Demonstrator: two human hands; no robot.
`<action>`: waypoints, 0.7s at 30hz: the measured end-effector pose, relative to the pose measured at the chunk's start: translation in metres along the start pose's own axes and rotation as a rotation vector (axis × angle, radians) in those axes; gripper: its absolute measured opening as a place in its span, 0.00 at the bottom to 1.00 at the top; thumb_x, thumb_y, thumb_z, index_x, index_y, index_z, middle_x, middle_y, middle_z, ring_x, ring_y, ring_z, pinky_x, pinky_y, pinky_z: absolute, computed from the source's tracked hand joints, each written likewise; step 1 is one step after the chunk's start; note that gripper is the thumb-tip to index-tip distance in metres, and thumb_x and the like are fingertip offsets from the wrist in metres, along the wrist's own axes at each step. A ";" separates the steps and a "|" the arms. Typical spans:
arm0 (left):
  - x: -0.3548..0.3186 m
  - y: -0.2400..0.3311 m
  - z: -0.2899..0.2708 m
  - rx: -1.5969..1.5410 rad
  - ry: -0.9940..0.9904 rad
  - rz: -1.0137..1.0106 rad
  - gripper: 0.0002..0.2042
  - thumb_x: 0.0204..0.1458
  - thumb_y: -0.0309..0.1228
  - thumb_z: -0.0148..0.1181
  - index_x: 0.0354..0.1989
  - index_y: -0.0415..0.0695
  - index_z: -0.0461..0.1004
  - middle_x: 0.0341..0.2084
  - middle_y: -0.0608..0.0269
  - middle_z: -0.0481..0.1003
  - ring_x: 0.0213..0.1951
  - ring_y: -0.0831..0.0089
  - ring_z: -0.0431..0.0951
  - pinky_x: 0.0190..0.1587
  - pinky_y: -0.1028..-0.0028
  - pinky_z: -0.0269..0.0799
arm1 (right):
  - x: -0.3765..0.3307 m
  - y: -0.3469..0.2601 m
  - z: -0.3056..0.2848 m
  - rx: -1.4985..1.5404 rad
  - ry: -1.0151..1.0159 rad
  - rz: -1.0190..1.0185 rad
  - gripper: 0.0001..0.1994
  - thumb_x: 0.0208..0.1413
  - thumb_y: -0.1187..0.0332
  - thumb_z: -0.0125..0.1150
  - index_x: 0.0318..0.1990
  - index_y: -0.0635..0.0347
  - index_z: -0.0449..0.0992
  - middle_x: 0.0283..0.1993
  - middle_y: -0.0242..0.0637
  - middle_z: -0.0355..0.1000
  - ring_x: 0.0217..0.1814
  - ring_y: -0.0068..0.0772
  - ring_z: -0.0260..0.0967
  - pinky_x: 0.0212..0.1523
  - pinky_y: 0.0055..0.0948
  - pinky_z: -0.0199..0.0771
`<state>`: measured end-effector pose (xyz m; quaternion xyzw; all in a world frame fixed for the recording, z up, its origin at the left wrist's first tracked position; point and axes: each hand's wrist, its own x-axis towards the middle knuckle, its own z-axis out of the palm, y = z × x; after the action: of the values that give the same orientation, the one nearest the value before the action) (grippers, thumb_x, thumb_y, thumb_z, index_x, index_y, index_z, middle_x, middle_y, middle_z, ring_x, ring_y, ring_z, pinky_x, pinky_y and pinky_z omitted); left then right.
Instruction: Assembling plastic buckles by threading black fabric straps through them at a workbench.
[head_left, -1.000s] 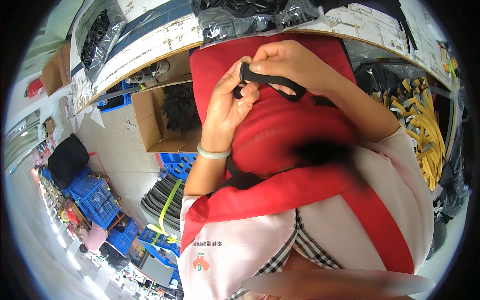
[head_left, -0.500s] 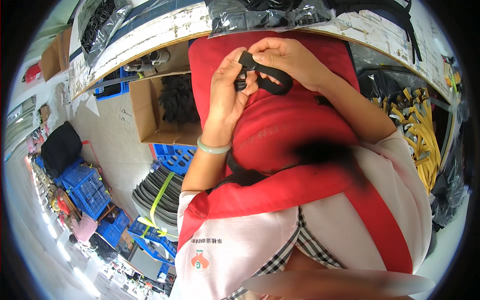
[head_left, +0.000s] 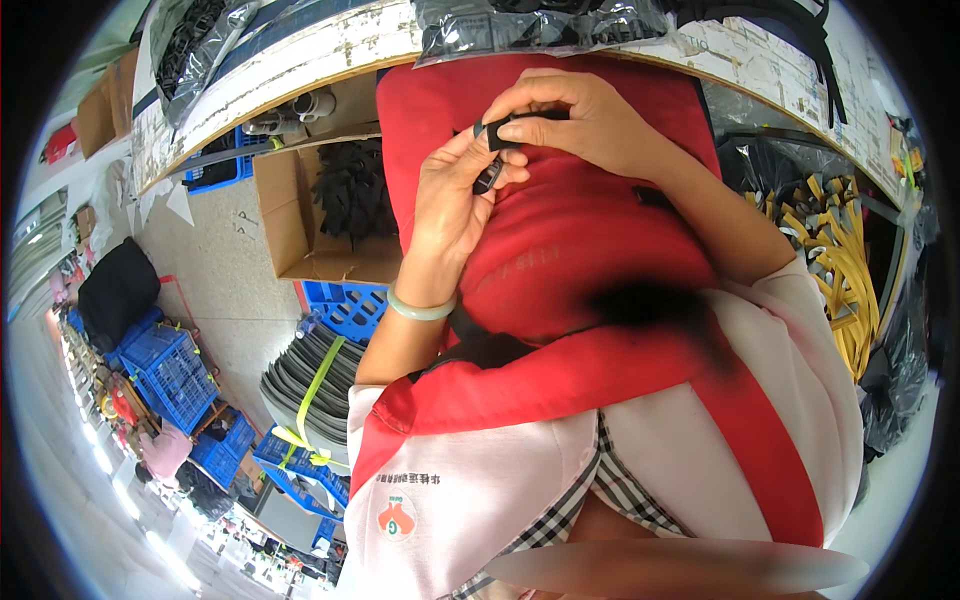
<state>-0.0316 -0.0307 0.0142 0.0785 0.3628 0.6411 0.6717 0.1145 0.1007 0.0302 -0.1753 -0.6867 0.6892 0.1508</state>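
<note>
Both hands meet over the red apron [head_left: 570, 230] that covers my lap. My left hand [head_left: 452, 185] is closed, with a black plastic buckle [head_left: 488, 177] at its fingers. My right hand [head_left: 570, 115] pinches a black webbing strap [head_left: 508, 133] between thumb and fingers. The strap's folded end lies at the left fingertips, just above the buckle. Whether the strap is threaded through the buckle is hidden by the fingers.
Ahead is a worn white table edge [head_left: 300, 75] with a clear plastic bag [head_left: 540, 35] of black parts on it. An open carton [head_left: 290, 215] of black straps stands left, above a stack of dark curved strips [head_left: 310, 390]. Yellow straps [head_left: 845, 280] hang at right.
My right hand has drawn in closer to my left and turned over the strap. The strap loop that hung below the right fingers is now gathered up and mostly hidden.
</note>
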 end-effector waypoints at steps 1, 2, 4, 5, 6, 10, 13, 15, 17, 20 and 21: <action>0.000 0.000 0.005 0.000 -0.001 0.000 0.11 0.59 0.27 0.54 0.45 0.32 0.72 0.33 0.54 0.76 0.34 0.67 0.79 0.38 0.72 0.81 | 0.001 0.002 -0.002 -0.188 0.038 -0.086 0.06 0.55 0.72 0.61 0.39 0.62 0.76 0.37 0.30 0.71 0.39 0.20 0.67 0.42 0.20 0.66; 0.000 0.000 0.012 -0.049 0.095 0.002 0.11 0.59 0.27 0.54 0.44 0.31 0.72 0.32 0.54 0.76 0.33 0.67 0.79 0.36 0.72 0.81 | 0.001 0.004 -0.002 -0.188 0.039 -0.087 0.06 0.55 0.72 0.61 0.39 0.62 0.76 0.37 0.30 0.71 0.39 0.20 0.67 0.42 0.20 0.66; 0.002 -0.002 0.011 -0.099 0.189 0.004 0.11 0.59 0.27 0.54 0.44 0.31 0.73 0.31 0.54 0.76 0.33 0.67 0.80 0.35 0.73 0.81 | 0.001 0.006 -0.003 -0.181 0.107 -0.093 0.05 0.53 0.74 0.62 0.37 0.62 0.77 0.38 0.32 0.71 0.41 0.21 0.65 0.43 0.22 0.64; 0.004 -0.004 0.003 -0.067 0.171 0.029 0.11 0.58 0.27 0.55 0.43 0.31 0.73 0.31 0.53 0.77 0.31 0.67 0.80 0.32 0.73 0.81 | 0.001 0.006 -0.001 -0.180 0.104 -0.092 0.05 0.53 0.74 0.62 0.37 0.62 0.77 0.38 0.32 0.71 0.41 0.21 0.65 0.43 0.22 0.64; 0.004 -0.005 -0.003 -0.035 0.152 0.054 0.11 0.58 0.27 0.55 0.42 0.31 0.74 0.30 0.53 0.77 0.29 0.67 0.80 0.29 0.74 0.81 | -0.001 0.005 0.003 -0.219 0.167 -0.225 0.06 0.54 0.72 0.62 0.38 0.62 0.77 0.35 0.30 0.71 0.37 0.19 0.65 0.39 0.21 0.65; -0.002 0.004 0.013 0.193 0.160 0.235 0.10 0.58 0.27 0.56 0.40 0.31 0.75 0.29 0.52 0.77 0.25 0.68 0.80 0.22 0.73 0.79 | -0.015 -0.028 0.019 0.148 0.271 -0.163 0.07 0.56 0.69 0.61 0.38 0.62 0.77 0.28 0.27 0.71 0.27 0.15 0.66 0.28 0.16 0.65; 0.004 0.006 0.025 0.359 0.176 0.386 0.09 0.58 0.25 0.55 0.41 0.31 0.75 0.29 0.52 0.78 0.26 0.68 0.80 0.22 0.74 0.79 | -0.012 -0.022 0.016 0.085 0.315 -0.065 0.07 0.57 0.68 0.61 0.38 0.63 0.77 0.24 0.26 0.70 0.21 0.13 0.65 0.22 0.15 0.64; 0.004 0.004 0.022 0.407 0.193 0.416 0.09 0.58 0.24 0.55 0.42 0.31 0.75 0.29 0.54 0.78 0.26 0.71 0.80 0.20 0.78 0.77 | -0.016 -0.028 0.020 0.083 0.291 -0.008 0.08 0.57 0.69 0.61 0.37 0.64 0.76 0.25 0.27 0.71 0.21 0.14 0.65 0.22 0.15 0.65; 0.003 0.005 0.022 0.512 0.189 0.440 0.09 0.57 0.23 0.56 0.42 0.31 0.75 0.28 0.55 0.78 0.26 0.73 0.80 0.17 0.81 0.72 | -0.019 -0.030 0.018 0.083 0.270 0.052 0.08 0.57 0.69 0.60 0.36 0.66 0.76 0.25 0.28 0.71 0.21 0.14 0.65 0.22 0.16 0.66; 0.002 0.002 0.023 0.519 0.223 0.415 0.09 0.57 0.23 0.57 0.43 0.31 0.75 0.27 0.56 0.78 0.19 0.81 0.74 0.14 0.84 0.62 | -0.021 -0.025 0.015 0.057 0.244 0.129 0.09 0.57 0.69 0.60 0.39 0.66 0.73 0.25 0.30 0.71 0.21 0.15 0.65 0.22 0.16 0.67; 0.003 0.002 0.024 0.563 0.222 0.389 0.09 0.56 0.23 0.57 0.43 0.31 0.75 0.26 0.56 0.78 0.17 0.84 0.71 0.14 0.85 0.60 | -0.019 -0.020 0.013 0.066 0.258 0.174 0.09 0.56 0.70 0.60 0.41 0.65 0.72 0.24 0.29 0.70 0.20 0.15 0.65 0.21 0.16 0.65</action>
<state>-0.0190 -0.0193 0.0318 0.2579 0.5741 0.6365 0.4458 0.1250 0.0805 0.0508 -0.3160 -0.6208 0.6937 0.1831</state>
